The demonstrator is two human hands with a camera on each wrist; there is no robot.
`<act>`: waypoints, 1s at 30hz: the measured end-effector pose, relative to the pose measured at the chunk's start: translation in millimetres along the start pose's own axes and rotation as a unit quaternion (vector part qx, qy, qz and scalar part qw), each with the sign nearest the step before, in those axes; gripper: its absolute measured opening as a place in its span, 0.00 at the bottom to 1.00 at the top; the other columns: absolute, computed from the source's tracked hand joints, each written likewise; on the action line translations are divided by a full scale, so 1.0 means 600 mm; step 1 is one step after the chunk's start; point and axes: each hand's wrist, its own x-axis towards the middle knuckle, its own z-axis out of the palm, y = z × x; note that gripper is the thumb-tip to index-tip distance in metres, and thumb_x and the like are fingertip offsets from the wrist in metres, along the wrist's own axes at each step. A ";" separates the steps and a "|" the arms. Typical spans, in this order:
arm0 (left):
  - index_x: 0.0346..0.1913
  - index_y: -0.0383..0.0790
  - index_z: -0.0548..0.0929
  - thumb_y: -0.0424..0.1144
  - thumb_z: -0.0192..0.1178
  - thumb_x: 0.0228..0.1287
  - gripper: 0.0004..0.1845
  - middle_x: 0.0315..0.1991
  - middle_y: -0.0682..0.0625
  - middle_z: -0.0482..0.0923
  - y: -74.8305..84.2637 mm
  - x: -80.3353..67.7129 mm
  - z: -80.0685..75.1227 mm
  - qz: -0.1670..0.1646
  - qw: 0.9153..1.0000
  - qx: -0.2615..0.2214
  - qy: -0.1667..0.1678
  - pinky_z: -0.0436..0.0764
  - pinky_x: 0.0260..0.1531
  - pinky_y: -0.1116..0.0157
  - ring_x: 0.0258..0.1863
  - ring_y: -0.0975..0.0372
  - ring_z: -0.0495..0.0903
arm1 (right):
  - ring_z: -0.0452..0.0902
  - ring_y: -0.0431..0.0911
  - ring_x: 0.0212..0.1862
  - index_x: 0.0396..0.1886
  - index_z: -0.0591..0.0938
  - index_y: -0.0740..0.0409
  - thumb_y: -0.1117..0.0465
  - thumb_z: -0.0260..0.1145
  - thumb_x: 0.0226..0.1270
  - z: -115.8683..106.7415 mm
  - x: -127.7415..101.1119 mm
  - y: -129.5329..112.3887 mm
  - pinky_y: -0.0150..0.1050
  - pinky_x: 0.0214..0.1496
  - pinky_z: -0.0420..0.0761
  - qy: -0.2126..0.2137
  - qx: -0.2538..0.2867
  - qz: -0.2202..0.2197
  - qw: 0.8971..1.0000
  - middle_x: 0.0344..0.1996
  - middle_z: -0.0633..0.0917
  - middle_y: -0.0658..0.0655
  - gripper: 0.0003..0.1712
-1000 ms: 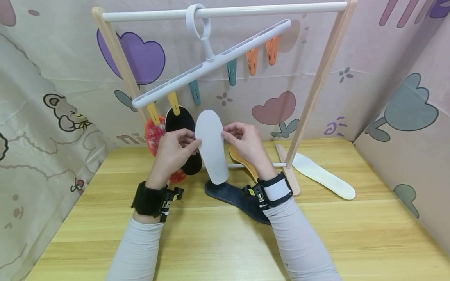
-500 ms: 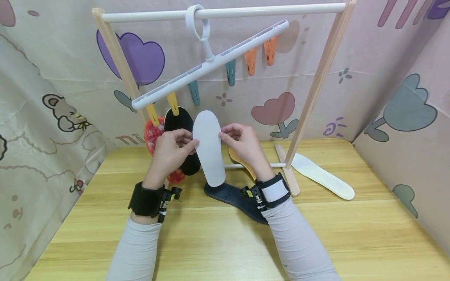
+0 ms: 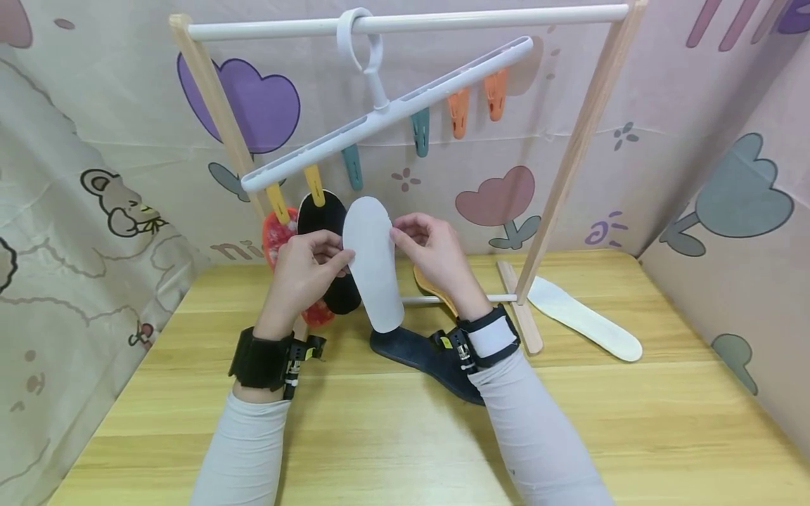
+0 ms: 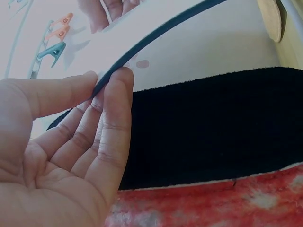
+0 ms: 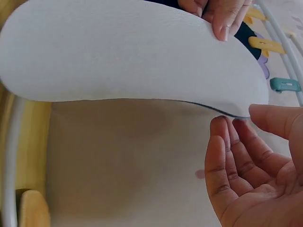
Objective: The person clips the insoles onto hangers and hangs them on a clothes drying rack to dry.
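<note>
Slightly leftward now, the white insole [image 3: 374, 263] is pinched by left hand [image 3: 304, 274] and right hand [image 3: 436, 256], unclipped; two insoles [image 3: 325, 225] hang centre-left.

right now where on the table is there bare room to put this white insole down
Bare table lies near the front edge between the sleeves, and front right, below the cream insole. Crowded: under the white insole, around the dark insole and rack foot.

White insole [image 3: 374, 263] between 2 hands [image 3: 302, 274].
</note>
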 end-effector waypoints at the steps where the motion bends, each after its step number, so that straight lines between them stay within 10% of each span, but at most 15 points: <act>1: 0.50 0.34 0.89 0.39 0.69 0.75 0.11 0.40 0.38 0.91 0.000 0.001 0.000 0.000 1.000 0.001 0.002 0.89 0.41 0.66 0.36 0.52 0.92 | 0.87 0.52 0.48 0.57 0.87 0.63 0.56 0.67 0.80 0.000 0.004 -0.004 0.44 0.56 0.86 -0.002 0.000 -0.003 1.000 0.47 0.91 0.62 0.16; 30: 0.52 0.34 0.88 0.37 0.68 0.76 0.10 0.41 0.39 0.91 0.001 0.003 -0.005 0.001 1.000 -0.008 0.001 0.91 0.42 0.62 0.36 0.52 0.92 | 0.85 0.47 0.63 0.78 0.73 0.61 0.48 0.58 0.86 0.012 0.104 -0.135 0.41 0.67 0.83 -0.037 -0.039 -0.024 0.998 0.64 0.87 0.59 0.31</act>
